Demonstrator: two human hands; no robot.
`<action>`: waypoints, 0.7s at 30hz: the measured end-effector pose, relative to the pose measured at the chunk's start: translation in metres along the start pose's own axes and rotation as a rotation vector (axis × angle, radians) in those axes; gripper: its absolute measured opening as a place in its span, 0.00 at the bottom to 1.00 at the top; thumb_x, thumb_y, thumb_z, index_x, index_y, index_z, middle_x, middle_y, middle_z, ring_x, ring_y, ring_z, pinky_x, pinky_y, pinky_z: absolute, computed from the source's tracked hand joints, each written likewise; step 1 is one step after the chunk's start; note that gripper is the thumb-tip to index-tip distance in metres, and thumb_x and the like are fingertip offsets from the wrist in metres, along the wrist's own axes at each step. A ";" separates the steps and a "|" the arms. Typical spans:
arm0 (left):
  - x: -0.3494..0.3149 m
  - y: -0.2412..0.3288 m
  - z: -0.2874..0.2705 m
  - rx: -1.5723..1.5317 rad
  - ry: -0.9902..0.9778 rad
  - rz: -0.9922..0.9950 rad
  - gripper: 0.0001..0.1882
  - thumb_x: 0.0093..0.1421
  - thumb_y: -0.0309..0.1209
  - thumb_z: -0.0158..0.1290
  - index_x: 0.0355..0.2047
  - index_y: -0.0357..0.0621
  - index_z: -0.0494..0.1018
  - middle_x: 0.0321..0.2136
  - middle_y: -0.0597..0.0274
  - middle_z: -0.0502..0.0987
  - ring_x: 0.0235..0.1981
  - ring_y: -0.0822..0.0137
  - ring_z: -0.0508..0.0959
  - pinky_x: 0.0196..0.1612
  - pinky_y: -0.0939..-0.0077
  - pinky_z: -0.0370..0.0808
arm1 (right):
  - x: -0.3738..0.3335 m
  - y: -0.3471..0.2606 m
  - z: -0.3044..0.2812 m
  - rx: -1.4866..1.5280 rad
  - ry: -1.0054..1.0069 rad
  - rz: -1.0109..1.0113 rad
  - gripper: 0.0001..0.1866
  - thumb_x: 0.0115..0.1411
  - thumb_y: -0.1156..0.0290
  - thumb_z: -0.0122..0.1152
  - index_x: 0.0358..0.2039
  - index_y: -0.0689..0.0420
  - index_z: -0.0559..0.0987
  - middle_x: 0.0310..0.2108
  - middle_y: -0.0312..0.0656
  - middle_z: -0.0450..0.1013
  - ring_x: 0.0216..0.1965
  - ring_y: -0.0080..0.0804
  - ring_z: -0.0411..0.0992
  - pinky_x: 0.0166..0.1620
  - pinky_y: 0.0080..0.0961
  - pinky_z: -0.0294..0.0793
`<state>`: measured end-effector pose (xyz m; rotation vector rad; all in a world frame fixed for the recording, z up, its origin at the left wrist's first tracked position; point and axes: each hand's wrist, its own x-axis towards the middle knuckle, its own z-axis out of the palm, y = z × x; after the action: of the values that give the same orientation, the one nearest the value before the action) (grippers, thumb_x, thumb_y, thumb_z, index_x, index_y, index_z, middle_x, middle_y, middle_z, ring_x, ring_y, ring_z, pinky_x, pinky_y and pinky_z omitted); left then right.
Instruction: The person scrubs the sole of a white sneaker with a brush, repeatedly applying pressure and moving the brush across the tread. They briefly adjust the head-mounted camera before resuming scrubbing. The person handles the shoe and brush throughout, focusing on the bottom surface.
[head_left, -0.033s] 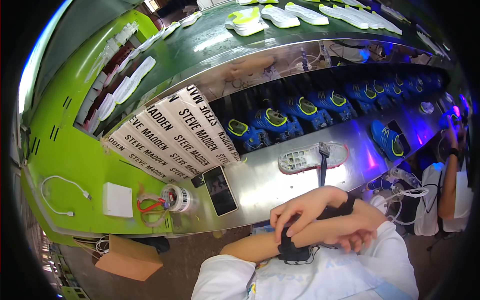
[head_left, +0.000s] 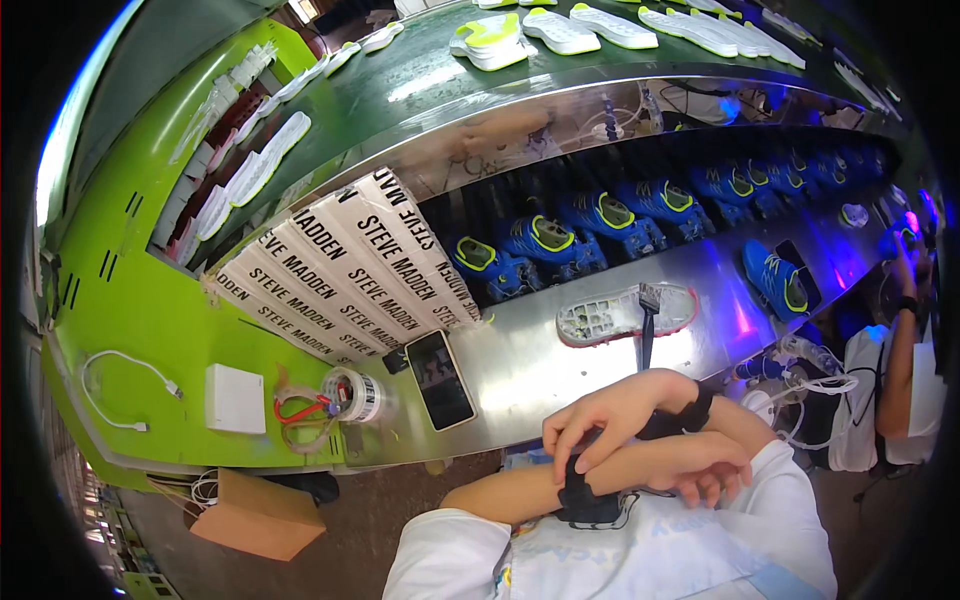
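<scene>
Low in the frame we see our right hand (head_left: pixel 600 420) pressing on the black wrist strap (head_left: pixel 585 495) of our left arm, left hand (head_left: pixel 715 470) curled. Above lie a phone (head_left: pixel 438 378) and a shoe sole (head_left: pixel 625 312) on the steel counter (head_left: pixel 530 370).

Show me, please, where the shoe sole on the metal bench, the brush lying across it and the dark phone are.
shoe sole (head_left: pixel 610 315), head view, on its studded underside left of the brush.
brush (head_left: pixel 647 325), head view, on its dark handle.
dark phone (head_left: pixel 440 380), head view, on the middle of its screen.
</scene>
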<state>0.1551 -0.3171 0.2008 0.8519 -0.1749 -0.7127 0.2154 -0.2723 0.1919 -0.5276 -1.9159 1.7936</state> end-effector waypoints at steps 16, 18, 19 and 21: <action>0.021 -0.039 -0.006 -0.107 0.029 -0.336 0.17 0.62 0.42 0.44 0.37 0.40 0.72 0.27 0.62 0.75 0.18 0.75 0.73 0.13 0.85 0.66 | -0.006 -0.004 0.007 -0.266 -0.035 -0.007 0.04 0.57 0.73 0.56 0.32 0.60 0.74 0.32 0.40 0.69 0.38 0.36 0.67 0.43 0.29 0.66; 0.022 -0.039 -0.006 -0.113 0.038 -0.349 0.17 0.62 0.42 0.44 0.37 0.40 0.71 0.27 0.62 0.75 0.18 0.75 0.73 0.13 0.84 0.67 | -0.006 -0.008 0.006 -0.246 -0.081 0.024 0.04 0.58 0.73 0.55 0.32 0.59 0.73 0.34 0.41 0.68 0.42 0.38 0.65 0.46 0.31 0.64; 0.022 -0.038 -0.006 -0.116 0.042 -0.355 0.16 0.61 0.41 0.44 0.37 0.40 0.71 0.27 0.62 0.75 0.19 0.75 0.73 0.13 0.84 0.67 | -0.005 -0.009 0.006 -0.236 -0.105 0.041 0.03 0.59 0.73 0.54 0.32 0.59 0.72 0.35 0.41 0.67 0.43 0.39 0.64 0.48 0.31 0.63; 0.020 -0.037 -0.005 -0.126 0.037 -0.357 0.16 0.61 0.41 0.44 0.37 0.41 0.71 0.27 0.63 0.75 0.19 0.75 0.73 0.15 0.84 0.67 | -0.005 -0.006 0.008 -0.272 -0.099 0.007 0.04 0.59 0.73 0.55 0.33 0.59 0.73 0.36 0.41 0.68 0.44 0.39 0.64 0.48 0.32 0.64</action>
<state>0.1538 -0.3430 0.1678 0.7829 0.0577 -1.0298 0.2152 -0.2817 0.1972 -0.5442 -2.2460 1.5984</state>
